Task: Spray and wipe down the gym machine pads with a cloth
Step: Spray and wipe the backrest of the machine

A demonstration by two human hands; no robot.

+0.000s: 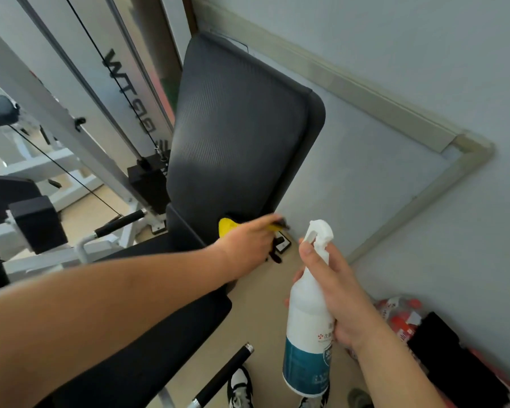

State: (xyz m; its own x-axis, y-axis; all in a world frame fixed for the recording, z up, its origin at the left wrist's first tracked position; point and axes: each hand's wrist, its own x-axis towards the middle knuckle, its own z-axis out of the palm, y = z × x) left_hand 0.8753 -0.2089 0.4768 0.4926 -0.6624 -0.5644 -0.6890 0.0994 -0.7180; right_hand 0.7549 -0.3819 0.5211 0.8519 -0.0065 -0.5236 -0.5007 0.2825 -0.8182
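Pale grey wall (395,54) and beige floor (262,307) are seen behind a white gym machine (56,101), whose black back pad (233,128) is set upright above the seat pad (130,334). A yellow cloth (226,225) is held by the left hand (248,245) against the bottom edge of the back pad, though its fingers are too blurred to be told as curled or flat. A white spray bottle (306,319) is gripped upright by the right hand (342,293), fingers curled round its neck, near the pad's lower right corner.
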